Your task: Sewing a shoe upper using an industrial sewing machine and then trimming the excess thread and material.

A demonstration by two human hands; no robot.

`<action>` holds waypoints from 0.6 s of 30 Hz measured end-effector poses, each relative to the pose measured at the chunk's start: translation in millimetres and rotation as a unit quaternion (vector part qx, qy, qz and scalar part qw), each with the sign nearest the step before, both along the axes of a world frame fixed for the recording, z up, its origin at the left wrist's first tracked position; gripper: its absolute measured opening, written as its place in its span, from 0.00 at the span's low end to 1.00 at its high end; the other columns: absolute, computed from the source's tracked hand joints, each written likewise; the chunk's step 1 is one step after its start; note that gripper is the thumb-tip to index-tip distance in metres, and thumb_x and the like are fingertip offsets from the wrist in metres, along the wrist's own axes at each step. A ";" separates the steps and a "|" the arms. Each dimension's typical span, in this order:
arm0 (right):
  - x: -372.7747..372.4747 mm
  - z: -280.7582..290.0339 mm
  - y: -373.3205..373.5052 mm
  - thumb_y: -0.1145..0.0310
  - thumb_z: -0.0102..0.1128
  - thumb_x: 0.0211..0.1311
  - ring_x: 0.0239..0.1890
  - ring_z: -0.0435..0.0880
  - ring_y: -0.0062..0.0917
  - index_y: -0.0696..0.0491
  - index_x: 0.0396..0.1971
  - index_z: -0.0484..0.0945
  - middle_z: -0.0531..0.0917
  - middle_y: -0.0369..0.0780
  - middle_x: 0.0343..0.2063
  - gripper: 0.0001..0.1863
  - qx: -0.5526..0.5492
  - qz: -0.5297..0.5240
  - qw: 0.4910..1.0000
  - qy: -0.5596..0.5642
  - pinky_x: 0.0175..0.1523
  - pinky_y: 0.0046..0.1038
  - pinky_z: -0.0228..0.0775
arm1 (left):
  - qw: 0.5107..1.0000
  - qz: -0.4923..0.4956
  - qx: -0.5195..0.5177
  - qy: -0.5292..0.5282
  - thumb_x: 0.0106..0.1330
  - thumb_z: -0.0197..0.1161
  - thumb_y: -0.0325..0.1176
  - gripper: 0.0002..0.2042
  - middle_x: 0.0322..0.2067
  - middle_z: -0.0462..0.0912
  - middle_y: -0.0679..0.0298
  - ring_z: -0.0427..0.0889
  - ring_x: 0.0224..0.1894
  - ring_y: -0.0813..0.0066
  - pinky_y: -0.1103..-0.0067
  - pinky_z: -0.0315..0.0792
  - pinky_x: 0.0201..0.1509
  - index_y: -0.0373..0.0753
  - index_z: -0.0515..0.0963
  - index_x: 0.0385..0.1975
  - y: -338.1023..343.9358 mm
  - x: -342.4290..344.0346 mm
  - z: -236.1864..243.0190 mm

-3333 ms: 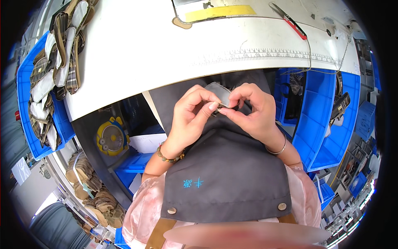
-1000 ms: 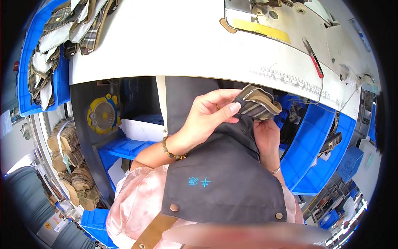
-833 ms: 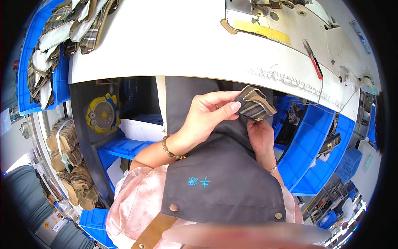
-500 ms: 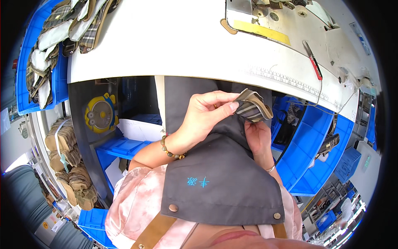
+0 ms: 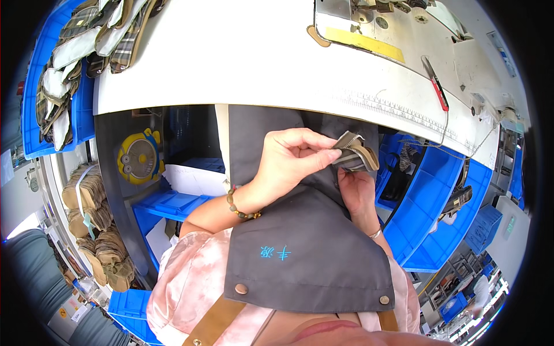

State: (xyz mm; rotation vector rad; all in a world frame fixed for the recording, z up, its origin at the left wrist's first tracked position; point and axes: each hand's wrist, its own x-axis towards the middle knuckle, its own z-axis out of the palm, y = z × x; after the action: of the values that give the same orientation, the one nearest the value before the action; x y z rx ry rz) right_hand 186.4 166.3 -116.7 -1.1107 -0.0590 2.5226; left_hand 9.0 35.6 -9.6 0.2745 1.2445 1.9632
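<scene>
A small plaid zip pouch (image 5: pixel 359 160) in brown, grey and white is held up over my dark apron, just below the table's front edge. Thumb and index finger of my left hand (image 5: pixel 291 158) pinch its left edge, by the metal zipper teeth. From underneath, my right hand (image 5: pixel 356 193) grips the pouch; part of its fingers is hidden behind the fabric. The tan inner side shows along the open right edge.
On the white table (image 5: pixel 231 57) stands a sewing machine (image 5: pixel 369 23) with red-handled snips (image 5: pixel 437 86) nearby. A blue bin (image 5: pixel 86 118) of plaid pieces is at far left. Stacked tan pieces (image 5: pixel 86 190) hang below it. Blue trays (image 5: pixel 424 196) sit at right; a yellow fan (image 5: pixel 138 157) is under the table.
My left hand's fingertips have shifted slightly right and down along the pouch edge. The pouch's top has dipped and its opening looks narrower. My right hand has barely moved.
</scene>
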 end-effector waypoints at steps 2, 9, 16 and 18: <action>-0.2 1.9 -2.0 0.72 0.40 0.75 0.57 0.78 0.32 0.58 0.57 0.72 0.78 0.43 0.57 0.17 -0.002 0.006 0.999 0.042 0.60 0.33 0.74 | 1.000 0.004 0.019 -0.013 0.59 0.68 0.14 0.09 0.35 0.85 0.62 0.84 0.38 0.79 0.83 0.79 0.44 0.32 0.82 0.37 -0.1 3.0 1.9; -7.8 15.6 4.1 0.70 0.48 0.73 0.53 0.80 0.28 0.56 0.55 0.73 0.81 0.40 0.51 0.15 0.231 0.109 0.965 -0.058 0.56 0.29 0.74 | 0.999 0.020 0.026 0.024 0.59 0.68 0.14 0.09 0.34 0.85 0.63 0.84 0.36 0.80 0.83 0.79 0.41 0.33 0.81 0.37 -8.3 -5.9 5.4; -36.1 108.6 43.7 0.70 0.57 0.66 0.50 0.79 0.30 0.58 0.46 0.79 0.82 0.44 0.48 0.12 0.783 0.177 0.593 -0.071 0.57 0.31 0.70 | 0.932 -0.089 -0.089 0.341 0.53 0.73 0.20 0.07 0.29 0.87 0.62 0.86 0.33 0.77 0.82 0.78 0.34 0.36 0.87 0.31 -20.3 -23.0 16.8; -58.6 132.5 31.0 0.67 0.69 0.55 0.48 0.80 0.38 0.56 0.45 0.80 0.82 0.44 0.46 0.18 0.826 0.234 0.512 -0.025 0.55 0.36 0.71 | 0.891 -0.078 -0.087 0.438 0.49 0.74 0.17 0.10 0.29 0.88 0.63 0.86 0.31 0.74 0.83 0.78 0.33 0.37 0.87 0.31 -17.9 -19.6 15.0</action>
State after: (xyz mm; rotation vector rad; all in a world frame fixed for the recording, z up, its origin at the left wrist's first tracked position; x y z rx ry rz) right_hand 127.8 197.3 15.7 -0.1734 -2.3578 1.3245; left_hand -10.6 17.6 5.5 1.2237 1.8595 1.5862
